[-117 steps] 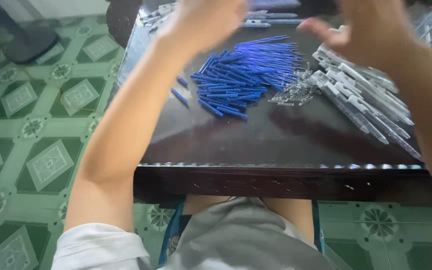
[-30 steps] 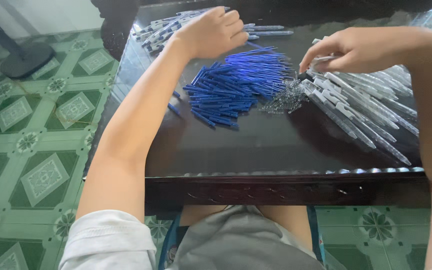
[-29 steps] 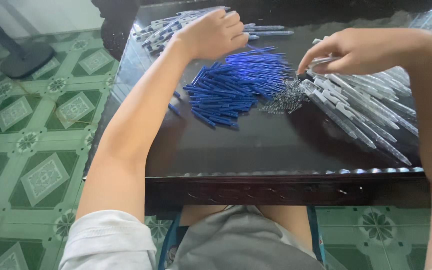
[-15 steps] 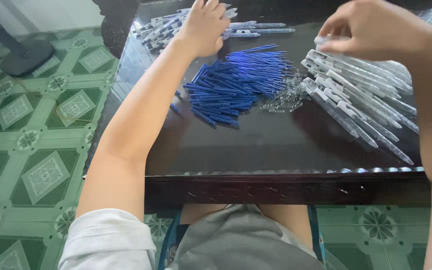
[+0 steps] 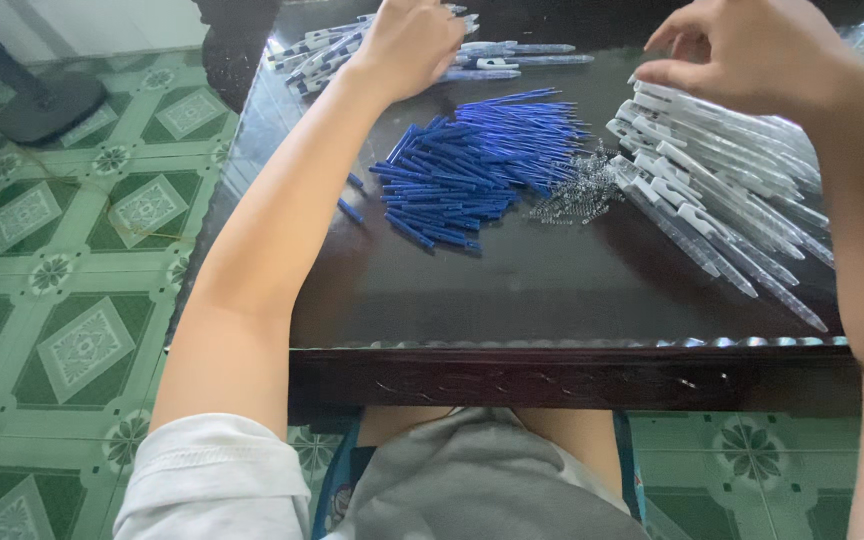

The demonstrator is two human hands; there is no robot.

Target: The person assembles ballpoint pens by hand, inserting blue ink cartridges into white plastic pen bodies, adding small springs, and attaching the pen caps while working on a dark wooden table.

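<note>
Two bare hands work over a dark table (image 5: pixel 552 290): the left hand (image 5: pixel 412 40) rests curled on the finished pens (image 5: pixel 492 55) at the far edge, its grip hidden. Right hand (image 5: pixel 742 55) hovers, fingers pinched together, above the clear pen barrels (image 5: pixel 722 190); blue refills (image 5: pixel 472 165) and small springs (image 5: pixel 572 195) lie between.

Table (image 5: pixel 552 300): dark wood, glossy polished top, carved front edge.
Refills (image 5: pixel 472 165): blue plastic, smooth, slight sheen.
Springs (image 5: pixel 572 190): thin metal wire, shiny.
Barrels (image 5: pixel 722 190): clear plastic, glossy, with white plastic clips.
Pens (image 5: pixel 492 55): clear and blue plastic, smooth.
Floor (image 5: pixel 82 280): green and white patterned tile, smooth, faintly glossy.
Sleeve (image 5: pixel 212 480): white cloth, matt.
Shorts (image 5: pixel 482 480): grey cloth, matt.
</note>
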